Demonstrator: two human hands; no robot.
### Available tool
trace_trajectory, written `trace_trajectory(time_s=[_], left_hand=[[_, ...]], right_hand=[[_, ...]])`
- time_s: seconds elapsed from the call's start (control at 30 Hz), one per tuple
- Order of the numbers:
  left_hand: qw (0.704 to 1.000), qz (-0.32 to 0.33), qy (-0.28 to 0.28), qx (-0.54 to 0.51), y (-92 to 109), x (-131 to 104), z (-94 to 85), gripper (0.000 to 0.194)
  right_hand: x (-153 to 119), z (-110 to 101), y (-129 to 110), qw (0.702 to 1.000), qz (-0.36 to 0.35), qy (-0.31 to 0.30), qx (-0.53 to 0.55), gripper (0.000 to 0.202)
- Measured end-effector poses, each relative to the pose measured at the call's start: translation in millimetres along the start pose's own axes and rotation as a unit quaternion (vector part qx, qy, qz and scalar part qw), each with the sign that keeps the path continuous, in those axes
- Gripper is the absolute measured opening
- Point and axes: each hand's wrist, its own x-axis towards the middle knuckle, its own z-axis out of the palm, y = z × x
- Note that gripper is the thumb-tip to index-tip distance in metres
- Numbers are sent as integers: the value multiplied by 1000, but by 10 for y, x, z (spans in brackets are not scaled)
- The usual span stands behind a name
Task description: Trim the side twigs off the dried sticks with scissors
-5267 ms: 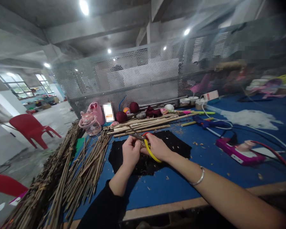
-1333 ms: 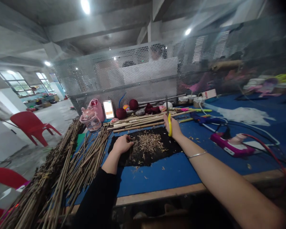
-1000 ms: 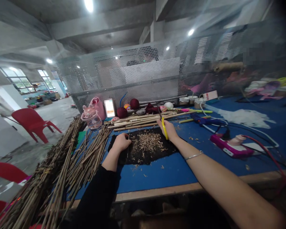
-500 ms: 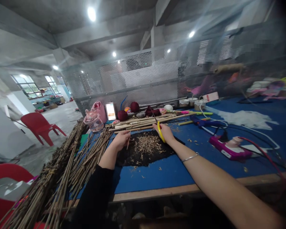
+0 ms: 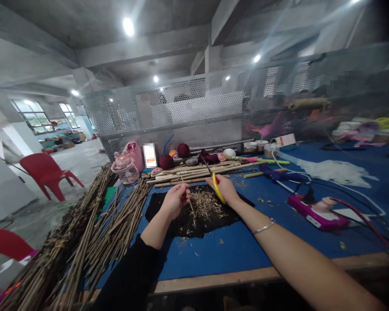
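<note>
My left hand (image 5: 176, 199) is closed round a thin dry stick (image 5: 192, 206), which slants down over the black cloth (image 5: 188, 229). In my right hand (image 5: 225, 190) are yellow-handled scissors (image 5: 217, 189), their dark blades pointing up and away, apart from the stick. Under and between both hands, a heap of short cut stick pieces (image 5: 210, 204) lies on the cloth. Left of my left hand, many long thin sticks (image 5: 119, 229) lie in a loose bundle on the blue table (image 5: 214, 259).
Peeled sticks (image 5: 194, 173) and dark red yarn balls (image 5: 166, 161) line the back. A pink jar (image 5: 125, 168) and a lit phone (image 5: 149, 155) stand at back left. To the right are a purple power strip (image 5: 317, 211), cables, a blue glue gun (image 5: 274, 172) and a plastic bag (image 5: 333, 170).
My left hand has moved right with the stick, over the cloth and closer to the heap. My right hand still holds the scissors at nearly the same spot. The view has tilted up slightly.
</note>
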Motion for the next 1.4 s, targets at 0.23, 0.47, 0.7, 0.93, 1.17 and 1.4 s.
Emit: trace_trajectory(time_s=[0.23, 0.47, 0.7, 0.93, 1.17, 1.4], left_hand=[[998, 24, 29, 47, -39, -92, 80, 33], [993, 20, 22, 116, -81, -106, 109, 34], [983, 29, -24, 181, -169, -109, 131, 38], [983, 4, -43, 181, -172, -126, 173, 39], [978, 29, -56, 199, -166, -119, 154, 38], [964, 66, -20, 259, -203, -103, 121, 34]], right_hand=[[-168, -31, -341, 995, -61, 1, 80, 37], [-243, 31, -445, 990, -76, -54, 106, 29], [-271, 21, -507, 943, -12, -160, 290, 27], [-310, 26, -561, 905, 19, -201, 374, 20], [-314, 95, -515, 867, 83, -229, 435, 19], [-269, 104, -506, 836, 127, -222, 485, 24]])
